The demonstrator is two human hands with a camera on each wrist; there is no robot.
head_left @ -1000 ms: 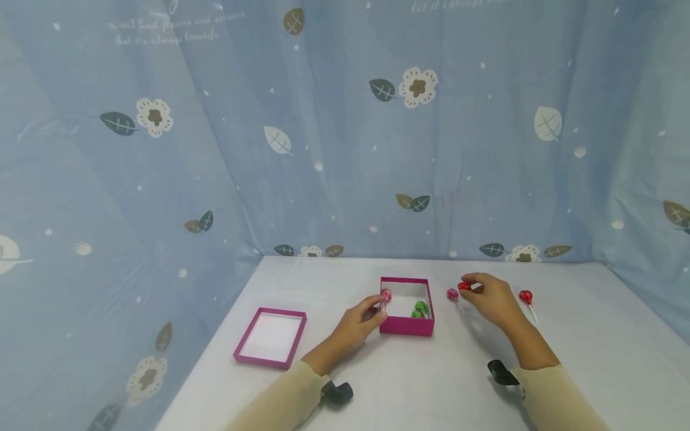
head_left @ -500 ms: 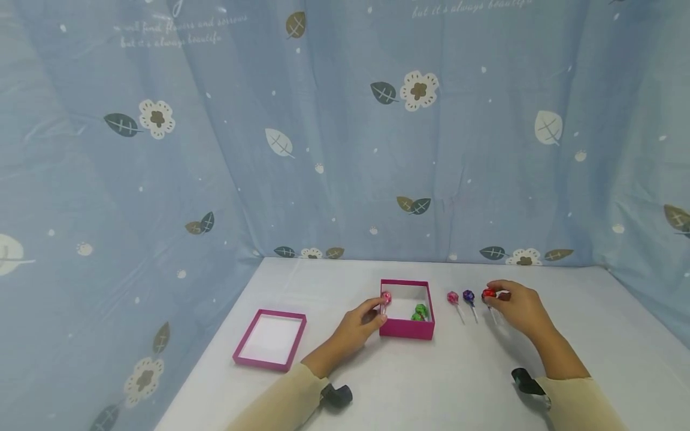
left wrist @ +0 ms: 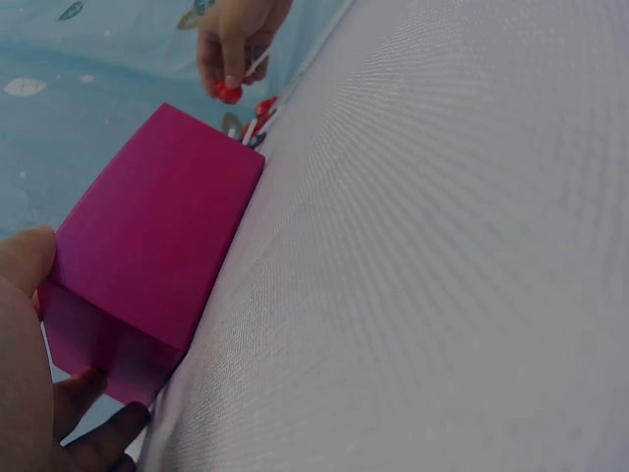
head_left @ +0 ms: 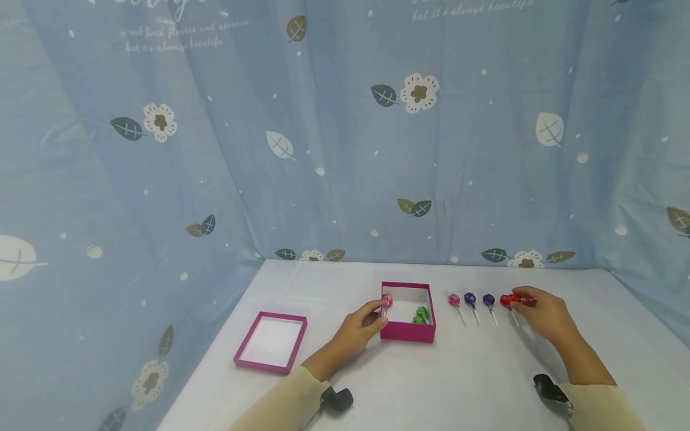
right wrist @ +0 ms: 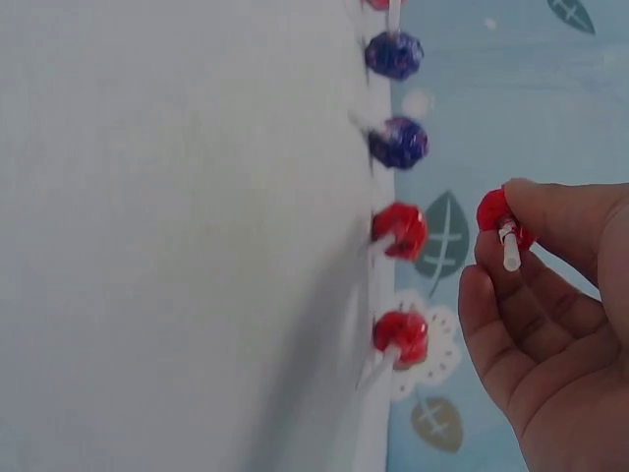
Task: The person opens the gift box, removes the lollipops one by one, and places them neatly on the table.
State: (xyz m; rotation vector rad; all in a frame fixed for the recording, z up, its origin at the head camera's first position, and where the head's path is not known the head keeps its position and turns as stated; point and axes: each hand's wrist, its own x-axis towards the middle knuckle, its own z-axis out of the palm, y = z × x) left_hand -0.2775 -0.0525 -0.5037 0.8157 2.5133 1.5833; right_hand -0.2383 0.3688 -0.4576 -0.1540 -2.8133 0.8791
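My left hand (head_left: 353, 329) grips the left side of a magenta box (head_left: 407, 331). In the left wrist view its thumb and fingers lie around one end of that box (left wrist: 162, 216). A pink lollipop (head_left: 387, 299) shows at the left fingertips, by the box's left wall, and green lollipops (head_left: 421, 315) lie in the right front corner. My right hand (head_left: 544, 311) pinches a red lollipop (right wrist: 507, 228) by its head, stick pointing out, above the row. Below it lie two red lollipops (right wrist: 400, 231), beside two purple lollipops (right wrist: 398, 143) and a pink lollipop (head_left: 454, 299).
A magenta-rimmed box lid (head_left: 269, 341) lies left of the box on the white table (head_left: 431, 383). Behind the table hangs a blue curtain (head_left: 345, 149) with leaf and flower prints. Black wrist devices (head_left: 338, 400) sit by both sleeves.
My right hand has moved right along the lollipop row, carrying the red lollipop, which uncovers the purple ones. My left hand stays at the box.
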